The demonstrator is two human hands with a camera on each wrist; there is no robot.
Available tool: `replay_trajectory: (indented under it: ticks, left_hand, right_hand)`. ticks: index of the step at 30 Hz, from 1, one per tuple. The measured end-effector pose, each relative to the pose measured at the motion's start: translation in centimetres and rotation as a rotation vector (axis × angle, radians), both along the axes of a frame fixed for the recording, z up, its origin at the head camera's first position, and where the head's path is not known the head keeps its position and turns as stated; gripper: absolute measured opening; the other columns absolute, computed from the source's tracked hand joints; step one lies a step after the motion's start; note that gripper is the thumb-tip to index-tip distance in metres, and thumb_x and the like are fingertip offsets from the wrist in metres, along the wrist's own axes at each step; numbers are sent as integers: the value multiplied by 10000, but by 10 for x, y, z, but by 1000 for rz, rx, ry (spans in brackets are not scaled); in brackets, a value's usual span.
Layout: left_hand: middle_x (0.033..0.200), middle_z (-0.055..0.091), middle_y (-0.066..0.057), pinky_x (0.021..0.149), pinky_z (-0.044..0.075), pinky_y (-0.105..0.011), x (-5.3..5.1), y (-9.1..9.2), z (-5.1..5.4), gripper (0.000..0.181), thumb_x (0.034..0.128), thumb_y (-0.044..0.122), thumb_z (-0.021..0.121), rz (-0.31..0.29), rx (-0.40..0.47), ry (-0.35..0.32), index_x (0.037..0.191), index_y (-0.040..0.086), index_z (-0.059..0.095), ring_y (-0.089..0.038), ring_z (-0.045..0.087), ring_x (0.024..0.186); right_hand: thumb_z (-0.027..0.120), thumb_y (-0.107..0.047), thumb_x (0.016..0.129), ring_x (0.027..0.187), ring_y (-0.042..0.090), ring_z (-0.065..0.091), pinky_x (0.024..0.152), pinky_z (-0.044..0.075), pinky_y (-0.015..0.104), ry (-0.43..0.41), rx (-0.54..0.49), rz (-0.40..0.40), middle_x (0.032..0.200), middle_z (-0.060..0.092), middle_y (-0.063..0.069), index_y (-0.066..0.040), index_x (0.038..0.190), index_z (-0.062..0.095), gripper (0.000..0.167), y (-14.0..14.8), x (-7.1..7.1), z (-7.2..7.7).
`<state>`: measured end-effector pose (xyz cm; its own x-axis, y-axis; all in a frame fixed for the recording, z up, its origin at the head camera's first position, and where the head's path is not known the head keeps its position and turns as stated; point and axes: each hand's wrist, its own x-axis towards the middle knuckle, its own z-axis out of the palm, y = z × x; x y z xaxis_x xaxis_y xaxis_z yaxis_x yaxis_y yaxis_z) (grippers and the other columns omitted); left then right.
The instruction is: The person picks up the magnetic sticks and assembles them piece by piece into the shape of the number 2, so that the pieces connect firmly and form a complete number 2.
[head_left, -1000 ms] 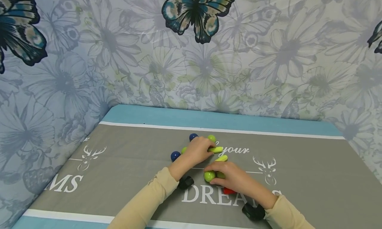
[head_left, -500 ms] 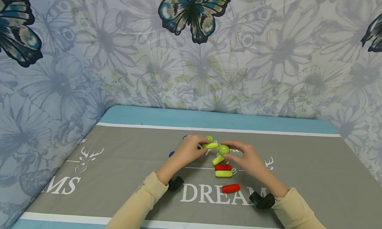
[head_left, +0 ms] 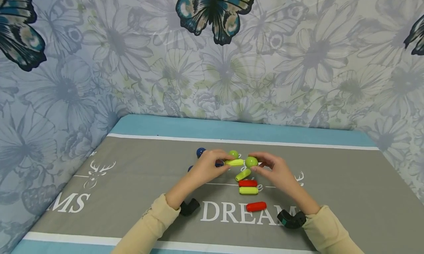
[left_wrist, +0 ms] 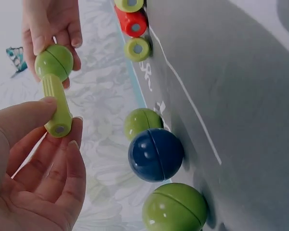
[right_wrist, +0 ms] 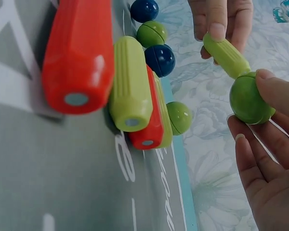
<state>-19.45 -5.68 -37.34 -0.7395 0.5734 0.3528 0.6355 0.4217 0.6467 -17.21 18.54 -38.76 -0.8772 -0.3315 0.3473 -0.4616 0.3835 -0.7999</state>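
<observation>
My left hand (head_left: 210, 165) pinches a yellow-green magnetic rod (left_wrist: 58, 108) between thumb and fingers, raised above the mat. A green ball (right_wrist: 248, 98) sits between the thumb and fingertips of my right hand (head_left: 275, 171). Rod and ball meet end to end in both wrist views. Below them on the mat lie another yellow-green rod (head_left: 243, 175), a red rod (head_left: 247, 183) and a yellow-green rod (head_left: 248, 190) close together. A separate red rod (head_left: 256, 207) lies nearer the front. The rods have grey discs in their ends.
Blue balls (head_left: 200, 152) and green balls (left_wrist: 176, 209) rest on the grey mat (head_left: 139, 180) behind and beside my left hand. White lettering and deer prints mark the mat. Behind the blue table edge (head_left: 232, 131) rises a flowered wall (head_left: 212, 81).
Both hands have lifted from the mat, the left with the rod and the right with the green ball. The right hand moved away from me, and the two pieces came together.
</observation>
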Motion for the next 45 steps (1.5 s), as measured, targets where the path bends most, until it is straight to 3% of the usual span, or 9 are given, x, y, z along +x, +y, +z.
replay_trajectory:
  ticks: [11, 15, 19, 30, 40, 43, 45]
  left_hand:
    - [989, 660, -60, 718, 521, -269, 2, 6, -2, 218, 826, 2, 701, -17, 27, 10, 1042, 28, 706, -143, 615, 816]
    - [962, 658, -59, 708, 530, -316, 4, 10, -5, 204, 827, 13, 703, -37, 44, 24, 1029, 32, 711, -147, 610, 796]
    - [938, 660, -33, 692, 526, -309, 6, 13, -8, 203, 825, 48, 717, -37, 43, 40, 1028, 53, 719, -119, 596, 779]
    - [968, 666, -28, 739, 522, -296, 6, 10, -8, 204, 836, 69, 711, -50, 60, -43, 1040, 62, 716, -109, 605, 827]
    - [1014, 660, -133, 791, 517, -334, -11, -22, 4, 232, 817, 23, 716, 60, 165, -54, 1047, -2, 692, -199, 633, 892]
    - [1059, 650, -140, 827, 501, -341, -15, -29, 3, 282, 820, 30, 716, 92, 129, -100, 1097, 3, 673, -229, 622, 954]
    - [1109, 634, -131, 860, 484, -340, -16, -31, 1, 334, 830, 61, 715, 96, 50, -134, 1153, 9, 647, -237, 602, 1008]
  right_hand:
    - [689, -59, 850, 995, 256, 589, 839, 491, 294, -78, -44, 52, 1159, 594, 127, -20, 1210, 585, 377, -1, 1, -2]
    - [711, -96, 842, 929, 229, 580, 790, 507, 294, -54, 19, 56, 1121, 589, 118, -23, 1184, 607, 365, -6, 4, -2]
    - [737, -126, 822, 831, 169, 559, 686, 498, 275, 4, 113, 3, 1024, 612, 28, -75, 1090, 671, 280, -11, 7, -4]
    - [743, -101, 811, 804, 152, 575, 663, 503, 272, 15, 163, -31, 986, 627, 17, -86, 1013, 678, 213, -15, 8, -5]
    - [735, -81, 815, 723, 155, 536, 597, 468, 260, -3, 126, -58, 961, 630, 20, -83, 1008, 683, 200, -13, 7, -4]
    - [732, -84, 819, 722, 155, 533, 596, 467, 254, -9, 119, -53, 962, 628, 20, -83, 1012, 681, 200, -12, 8, -5]
    - [728, -86, 823, 726, 155, 532, 598, 468, 252, -12, 112, -47, 966, 626, 22, -81, 1015, 679, 198, -12, 8, -5]
